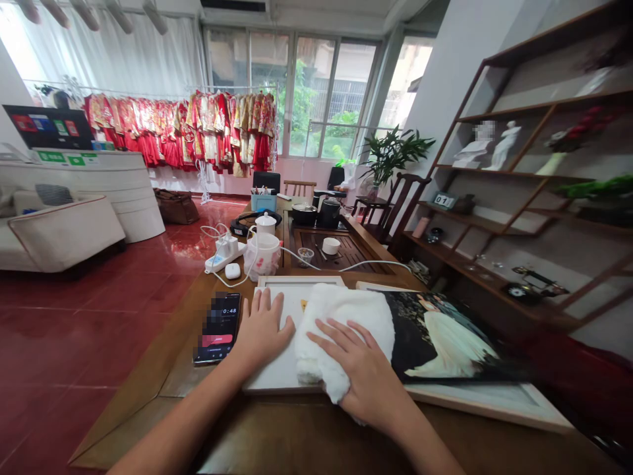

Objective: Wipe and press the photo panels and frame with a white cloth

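Note:
My left hand (262, 328) lies flat with its fingers spread on a white panel (267, 381) in a pale frame, near the panel's left side. My right hand (353, 359) rests with spread fingers on top of a folded white cloth (363, 307); its thumb is hidden. The cloth covers the right part of the white panel and reaches the edge of a picture. That picture (450, 340), a dark print with a flowing white dress, lies on a second pale frame (519, 402) to the right. Under the cloth's upper left edge, a small yellow patch shows.
A phone (220, 330) lies left of my left hand. Behind the panel stand a pinkish-white pot (262, 257), a power strip (225, 256) with cables, a white cup (331, 246) and a tea tray (363, 257). A wooden shelf unit (519, 175) stands at the right.

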Demonstrator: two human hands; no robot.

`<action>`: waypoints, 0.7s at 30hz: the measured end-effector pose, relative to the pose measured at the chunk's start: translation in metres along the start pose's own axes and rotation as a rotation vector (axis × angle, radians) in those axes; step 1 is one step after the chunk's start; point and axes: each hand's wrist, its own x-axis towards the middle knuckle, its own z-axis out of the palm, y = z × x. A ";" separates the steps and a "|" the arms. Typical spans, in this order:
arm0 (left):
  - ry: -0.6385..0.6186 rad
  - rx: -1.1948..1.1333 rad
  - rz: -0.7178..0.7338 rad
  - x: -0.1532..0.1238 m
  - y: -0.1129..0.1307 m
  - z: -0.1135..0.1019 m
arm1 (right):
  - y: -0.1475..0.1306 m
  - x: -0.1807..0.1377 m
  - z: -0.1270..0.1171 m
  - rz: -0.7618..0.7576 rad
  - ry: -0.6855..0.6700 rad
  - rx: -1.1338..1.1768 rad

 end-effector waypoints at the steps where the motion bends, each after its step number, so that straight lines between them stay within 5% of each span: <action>1: 0.001 0.000 0.003 0.000 0.000 0.000 | 0.000 0.000 0.000 -0.001 -0.004 0.000; 12: -0.049 0.008 0.029 0.002 -0.001 -0.003 | 0.020 0.039 0.003 0.027 0.030 0.003; 21: -0.043 -0.013 0.002 0.000 0.000 -0.005 | 0.004 0.002 0.002 -0.008 0.012 0.006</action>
